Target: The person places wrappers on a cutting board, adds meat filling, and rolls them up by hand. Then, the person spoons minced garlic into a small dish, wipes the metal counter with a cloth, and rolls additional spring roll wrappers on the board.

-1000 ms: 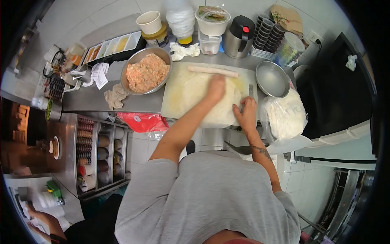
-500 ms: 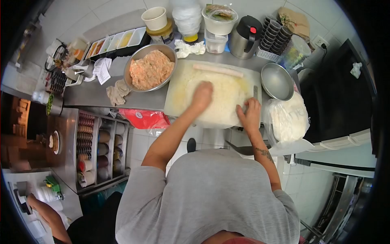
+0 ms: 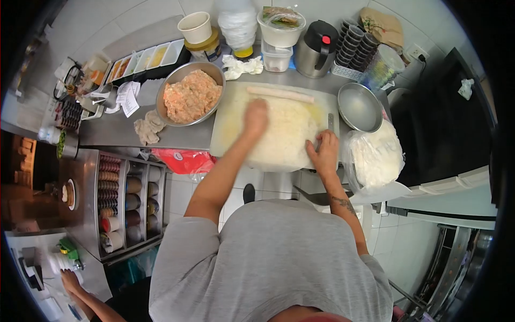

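Observation:
My left hand (image 3: 256,116) is over the far left part of a white cutting board (image 3: 228,142), blurred by motion, its fingers hidden from me. A pale, thin sheet (image 3: 287,129) with yellowish patches seems to cover much of the board. Along the far side lies a long, narrow pale roll (image 3: 281,95), just beyond my left hand. My right hand (image 3: 324,153) rests at the board's near right edge, thumb and fingers apart, holding nothing. Left of the board stands a metal bowl (image 3: 219,102) heaped with orange-pink chopped filling (image 3: 191,95).
An unfilled metal bowl (image 3: 360,107) stands right of the board, above a plastic bag of white contents (image 3: 378,158). Behind are a steel jug (image 3: 316,51), stacked tubs (image 3: 278,51) and crumpled paper (image 3: 241,66). A co-worker's hand (image 3: 70,280) shows at lower left.
My left hand has slid away from me across the board, closer to the roll. My right hand stays by the edge. The view has shifted slightly. The co-worker's hand has moved off a dark device.

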The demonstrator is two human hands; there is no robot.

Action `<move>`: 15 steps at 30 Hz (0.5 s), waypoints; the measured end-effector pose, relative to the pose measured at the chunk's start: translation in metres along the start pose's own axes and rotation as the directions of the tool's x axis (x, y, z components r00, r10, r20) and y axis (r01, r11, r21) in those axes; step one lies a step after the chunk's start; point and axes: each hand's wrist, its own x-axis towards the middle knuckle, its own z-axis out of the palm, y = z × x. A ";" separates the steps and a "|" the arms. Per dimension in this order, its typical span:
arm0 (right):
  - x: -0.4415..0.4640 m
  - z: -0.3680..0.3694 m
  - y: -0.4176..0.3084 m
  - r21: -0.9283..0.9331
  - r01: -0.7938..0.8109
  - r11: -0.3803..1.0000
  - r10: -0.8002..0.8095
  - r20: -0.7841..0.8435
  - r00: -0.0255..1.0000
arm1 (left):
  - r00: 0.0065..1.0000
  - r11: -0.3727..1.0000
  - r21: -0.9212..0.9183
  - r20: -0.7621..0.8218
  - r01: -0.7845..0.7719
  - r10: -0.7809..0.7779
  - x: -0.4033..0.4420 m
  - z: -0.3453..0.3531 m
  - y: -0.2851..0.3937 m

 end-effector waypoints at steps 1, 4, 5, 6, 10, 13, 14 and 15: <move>0.000 0.000 0.001 -0.001 -0.010 1.000 0.010 0.011 1.000 | 0.994 0.986 0.152 -0.088 0.072 -0.059 0.007 -0.015 -0.018; 0.001 0.002 0.002 0.010 -0.033 0.999 0.033 0.019 0.999 | 0.990 0.991 0.126 -0.143 0.035 -0.017 0.012 -0.021 -0.018; 0.000 0.003 0.002 0.016 -0.035 0.999 0.035 0.013 0.999 | 0.998 0.999 0.012 -0.028 -0.048 0.048 0.007 -0.008 -0.003; -0.001 0.003 0.001 0.024 -0.034 0.999 0.034 0.011 0.999 | 0.990 0.988 -0.110 0.077 -0.110 0.119 -0.002 0.015 0.022; -0.001 0.006 0.000 0.013 0.001 1.000 -0.001 0.023 1.000 | 0.844 0.858 -0.238 0.190 -0.456 0.501 -0.024 0.007 0.090; 0.000 -0.002 0.001 0.046 -0.035 0.998 0.032 0.063 0.998 | 0.915 0.949 0.001 0.266 -0.316 0.304 0.013 -0.024 0.058; 0.001 -0.003 0.001 0.054 -0.029 0.998 0.027 0.052 0.998 | 0.965 0.974 0.103 0.190 -0.203 0.181 0.020 -0.056 0.048; 0.001 -0.004 0.002 0.065 -0.030 0.997 0.027 0.041 0.999 | 0.993 0.977 0.196 0.105 -0.081 0.061 0.026 -0.093 0.041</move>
